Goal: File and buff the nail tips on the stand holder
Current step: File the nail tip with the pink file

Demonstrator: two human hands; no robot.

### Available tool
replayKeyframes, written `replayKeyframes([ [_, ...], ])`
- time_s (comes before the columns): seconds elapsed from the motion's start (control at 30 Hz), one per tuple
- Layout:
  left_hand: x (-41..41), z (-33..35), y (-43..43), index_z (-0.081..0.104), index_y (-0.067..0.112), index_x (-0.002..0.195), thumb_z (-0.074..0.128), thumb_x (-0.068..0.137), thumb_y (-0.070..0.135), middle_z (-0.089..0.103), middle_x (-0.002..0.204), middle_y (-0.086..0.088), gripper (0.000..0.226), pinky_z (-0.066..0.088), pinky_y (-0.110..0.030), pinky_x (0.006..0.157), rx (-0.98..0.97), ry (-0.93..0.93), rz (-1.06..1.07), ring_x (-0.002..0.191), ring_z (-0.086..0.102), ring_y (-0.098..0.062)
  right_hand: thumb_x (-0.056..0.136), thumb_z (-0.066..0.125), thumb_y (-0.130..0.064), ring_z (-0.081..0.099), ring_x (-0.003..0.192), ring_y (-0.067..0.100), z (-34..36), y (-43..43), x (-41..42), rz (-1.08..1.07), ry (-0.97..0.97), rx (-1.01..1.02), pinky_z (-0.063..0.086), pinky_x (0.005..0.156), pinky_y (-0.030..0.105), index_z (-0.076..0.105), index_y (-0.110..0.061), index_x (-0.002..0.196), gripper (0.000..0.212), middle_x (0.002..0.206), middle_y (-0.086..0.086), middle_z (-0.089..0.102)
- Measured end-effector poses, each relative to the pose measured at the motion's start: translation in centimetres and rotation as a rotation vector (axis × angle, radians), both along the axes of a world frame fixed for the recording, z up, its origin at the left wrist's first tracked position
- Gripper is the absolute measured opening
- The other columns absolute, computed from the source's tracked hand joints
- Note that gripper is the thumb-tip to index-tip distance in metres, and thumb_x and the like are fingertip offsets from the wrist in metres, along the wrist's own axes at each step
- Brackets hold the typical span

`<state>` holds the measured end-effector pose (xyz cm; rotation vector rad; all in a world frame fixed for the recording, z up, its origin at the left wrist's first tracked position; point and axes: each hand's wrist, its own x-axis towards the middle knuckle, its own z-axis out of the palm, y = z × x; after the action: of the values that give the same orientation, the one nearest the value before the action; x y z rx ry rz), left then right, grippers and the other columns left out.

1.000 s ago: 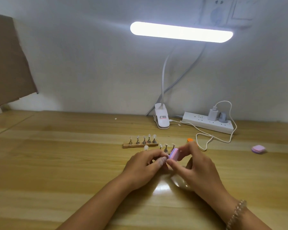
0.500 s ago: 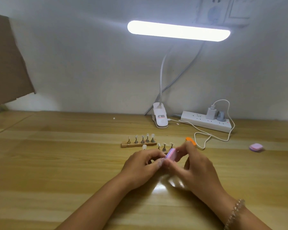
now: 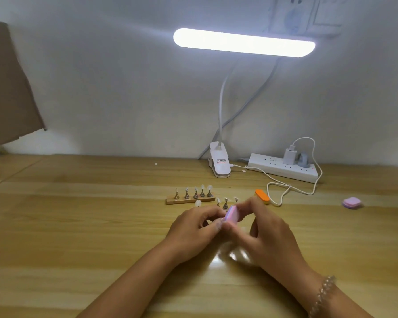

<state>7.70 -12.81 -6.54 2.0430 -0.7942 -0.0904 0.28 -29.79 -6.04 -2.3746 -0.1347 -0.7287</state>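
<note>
Right hand [image 3: 269, 232] clamped on pink buffer block [image 3: 232, 214]; left hand [image 3: 193, 228] pinching what I take for a nail tip against it, over the desk [image 3: 83, 226] middle. Five tips on stand holder [image 3: 190, 200], three loose stands [image 3: 225, 204] beside. Finished count: can't tell.

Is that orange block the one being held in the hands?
No, the orange block lies on the table beyond the right hand, which pinches a pink block.

A lit clip lamp [image 3: 244, 42] stands near a white power strip [image 3: 283, 169] on the wooden table [image 3: 78, 226].
</note>
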Motion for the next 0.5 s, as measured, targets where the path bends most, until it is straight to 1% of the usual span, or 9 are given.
replayKeyframes([
  [0.07, 0.06, -0.03, -0.02, 0.073, 0.032, 0.099, 0.059, 0.097, 0.026, 0.072, 0.091, 0.016, 0.015, 0.053, -0.045, 0.071, -0.017, 0.008, 0.002, 0.071, 0.061, -0.015, 0.074, 0.061, -0.07, 0.057, 0.059, 0.009, 0.2, 0.26, -0.15, 0.053, 0.014, 0.009, 0.042, 0.053, 0.025, 0.052, -0.034, 0.092, 0.041, 0.091, -0.024, 0.063],
  [0.1, 0.06, -0.04, -0.01, 0.074, 0.031, 0.099, 0.06, 0.097, 0.024, 0.072, 0.089, 0.017, 0.016, 0.052, -0.043, 0.069, -0.03, 0.012, 0.013, 0.067, 0.058, -0.011, 0.074, 0.062, -0.072, 0.058, 0.06, 0.009, 0.27, 0.14, -0.03, 0.05, 0.022, 0.056, 0.045, 0.054, 0.028, 0.054, -0.033, 0.091, 0.043, 0.089, -0.023, 0.065],
  [0.17, 0.08, -0.05, 0.02, 0.075, 0.032, 0.096, 0.064, 0.096, 0.025, 0.069, 0.081, 0.022, 0.013, 0.048, -0.036, 0.063, -0.055, 0.011, 0.035, 0.059, 0.051, -0.004, 0.072, 0.059, -0.072, 0.06, 0.063, 0.009, 0.23, -0.35, 0.21, 0.001, 0.021, 0.111, 0.05, 0.059, 0.035, 0.055, -0.032, 0.09, 0.044, 0.087, -0.021, 0.066],
  [0.23, 0.06, -0.08, 0.05, 0.075, 0.033, 0.093, 0.066, 0.094, 0.025, 0.067, 0.077, 0.025, 0.011, 0.042, -0.025, 0.058, -0.067, 0.013, 0.034, 0.056, 0.049, -0.003, 0.075, 0.061, -0.071, 0.057, 0.06, 0.01, 0.2, -0.12, -0.04, 0.007, 0.003, 0.045, 0.049, 0.057, 0.032, 0.054, -0.033, 0.09, 0.041, 0.089, -0.021, 0.065],
  [0.3, 0.01, -0.08, 0.08, 0.073, 0.036, 0.088, 0.068, 0.093, 0.024, 0.064, 0.068, 0.027, 0.013, 0.036, -0.018, 0.053, -0.058, 0.01, 0.032, 0.053, 0.047, 0.0, 0.075, 0.061, -0.068, 0.056, 0.06, 0.012, 0.19, 0.38, -0.28, 0.051, 0.003, -0.023, 0.045, 0.053, 0.027, 0.053, -0.034, 0.091, 0.038, 0.091, -0.02, 0.062],
  [0.33, -0.02, -0.07, 0.07, 0.072, 0.038, 0.085, 0.069, 0.092, 0.024, 0.062, 0.064, 0.028, 0.016, 0.035, -0.017, 0.052, -0.051, 0.005, 0.037, 0.052, 0.047, 0.002, 0.075, 0.061, -0.067, 0.056, 0.06, 0.011, 0.23, 0.37, -0.23, 0.047, 0.017, -0.015, 0.044, 0.053, 0.026, 0.052, -0.034, 0.091, 0.037, 0.09, -0.019, 0.062],
  [0.4, 0.0, -0.1, 0.1, 0.07, 0.042, 0.083, 0.069, 0.092, 0.025, 0.061, 0.063, 0.029, 0.019, 0.036, -0.019, 0.054, -0.042, -0.011, 0.043, 0.052, 0.048, 0.002, 0.075, 0.062, -0.067, 0.056, 0.062, 0.008, 0.26, -0.06, 0.05, -0.002, 0.03, 0.047, 0.043, 0.055, 0.026, 0.053, -0.033, 0.088, 0.037, 0.086, -0.018, 0.063],
  [0.5, -0.06, -0.12, 0.17, 0.072, 0.04, 0.084, 0.071, 0.089, 0.023, 0.067, 0.073, 0.024, 0.018, 0.039, -0.024, 0.058, -0.046, -0.007, 0.021, 0.055, 0.05, -0.001, 0.075, 0.063, -0.067, 0.055, 0.062, 0.008, 0.2, -0.03, -0.15, 0.007, 0.015, -0.019, 0.041, 0.053, 0.023, 0.051, -0.034, 0.088, 0.037, 0.086, -0.019, 0.062],
])
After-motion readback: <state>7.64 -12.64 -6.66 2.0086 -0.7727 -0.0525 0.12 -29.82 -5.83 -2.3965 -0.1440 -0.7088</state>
